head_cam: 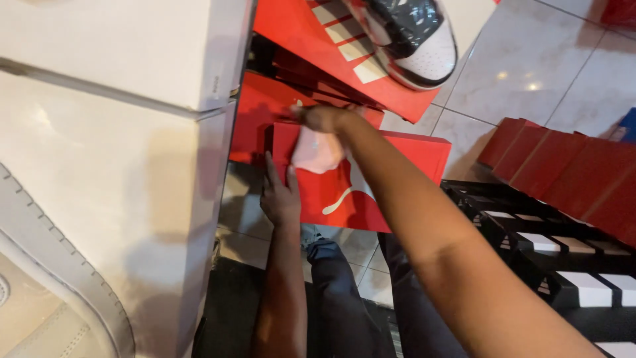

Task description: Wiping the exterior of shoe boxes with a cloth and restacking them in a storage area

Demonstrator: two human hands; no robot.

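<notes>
Item 1: flat red cardboard shoe box w/ white swoosh-like mark point(371, 192), lying low amid a stack, just above the floor. Work in hand, as judged: wiping down or dusting the box lid.

L hand point(281, 195): flat, fingers together and extended, pressed on the near-left edge of the box; steadying it, not clamped on anything.

R hand point(322, 119): reached over the box's far edge, fingers closed on a pale pink soft cloth point(318, 151) that hangs down onto the lid. Grip looks bunched; exact finger positions partly hidden by the cloth.

Next move, judged: calls for a sweep of the cloth across the lid while the L hand keeps the box from sliding; light pressure, since the box sits loose in the stack.

Surroundings:
- More red cardboard boxes point(331, 40) stacked above and behind, tilted, one w/ white label patches.
- Black-and-white sneaker point(414, 36) resting on the top red box, near its edge; could slip if the stack is jolted.
- Large white boxes point(112, 132) at left, close beside, crowding the L arm.
- Row of red boxes point(563, 172) and black boxes w/ white labels point(550, 252) at right.
- Pale tiled floor point(523, 73).
- Person's dark trouser legs point(344, 298) below the box.
</notes>
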